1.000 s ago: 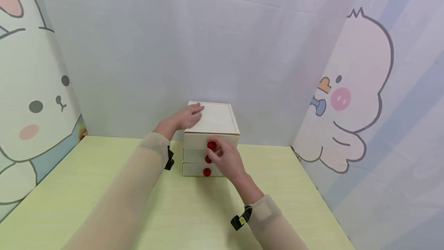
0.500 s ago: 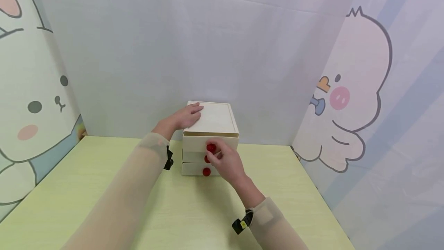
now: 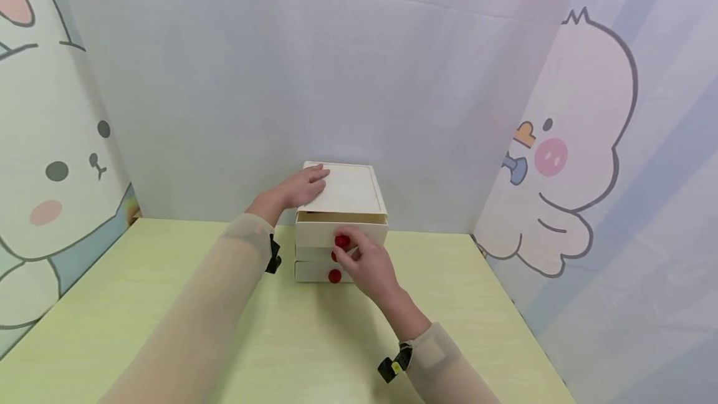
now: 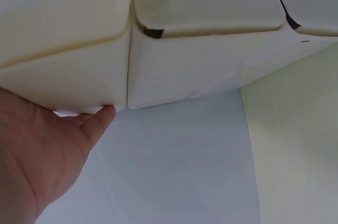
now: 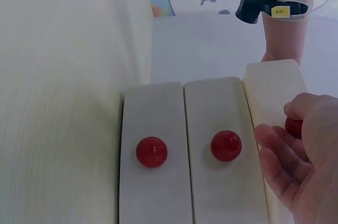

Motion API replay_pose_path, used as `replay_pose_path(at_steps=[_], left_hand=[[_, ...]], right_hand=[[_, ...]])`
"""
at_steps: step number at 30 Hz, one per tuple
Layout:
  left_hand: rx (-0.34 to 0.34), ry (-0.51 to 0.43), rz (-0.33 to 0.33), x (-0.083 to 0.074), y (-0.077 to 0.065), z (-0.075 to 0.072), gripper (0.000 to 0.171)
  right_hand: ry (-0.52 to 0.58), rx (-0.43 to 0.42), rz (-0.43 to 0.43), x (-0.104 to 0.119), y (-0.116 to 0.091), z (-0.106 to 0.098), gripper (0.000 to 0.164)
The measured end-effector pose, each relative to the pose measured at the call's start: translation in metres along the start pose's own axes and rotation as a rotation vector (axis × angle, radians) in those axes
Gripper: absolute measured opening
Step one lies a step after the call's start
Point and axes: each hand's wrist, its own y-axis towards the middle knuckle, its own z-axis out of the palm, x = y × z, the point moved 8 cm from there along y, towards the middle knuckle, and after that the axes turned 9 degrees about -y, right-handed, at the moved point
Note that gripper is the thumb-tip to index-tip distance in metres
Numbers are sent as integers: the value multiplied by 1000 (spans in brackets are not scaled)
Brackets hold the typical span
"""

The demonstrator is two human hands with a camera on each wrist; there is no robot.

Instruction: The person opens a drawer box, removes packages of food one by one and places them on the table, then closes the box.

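A small white cabinet (image 3: 353,192) with three stacked drawers stands on the table. Its top drawer (image 3: 314,233) sticks out partway, with a dark gap showing under the lid. My right hand (image 3: 371,265) pinches that drawer's round red knob (image 5: 293,128) between thumb and fingers. Across the cabinet's top left edge lies my left hand (image 3: 297,189), fingers extended over the lid. In the left wrist view, the left thumb (image 4: 100,121) touches the cabinet's upper edge. The middle knob (image 5: 226,146) and bottom knob (image 5: 151,152) sit on drawers that are pushed in.
The cabinet stands near the back of a pale yellow-green table (image 3: 168,304). Behind it hangs a plain light curtain (image 3: 348,80). Side panels carry a cartoon rabbit (image 3: 56,142) at left and a cartoon chick (image 3: 589,111) at right.
The top drawer has slid out toward me, widening the gap under the lid. My right hand has come slightly nearer with its knob. The left hand has stayed on the lid.
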Motion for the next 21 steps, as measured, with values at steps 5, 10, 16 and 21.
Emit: replay_pose_path(at_steps=[5, 10, 16, 21], left_hand=[[-2, -4, 2, -1, 0, 0, 62], [-3, -3, 4, -1, -1, -1, 62], [12, -11, 3, -1, -2, -1, 61], [8, -15, 5, -1, -3, -1, 61]], right_hand=[[-15, -6, -17, 1, -2, 0, 28], [-14, -14, -45, 3, -2, -1, 29], [-39, -30, -76, 3, -5, 0, 28], [-36, -29, -78, 5, -8, -1, 29]])
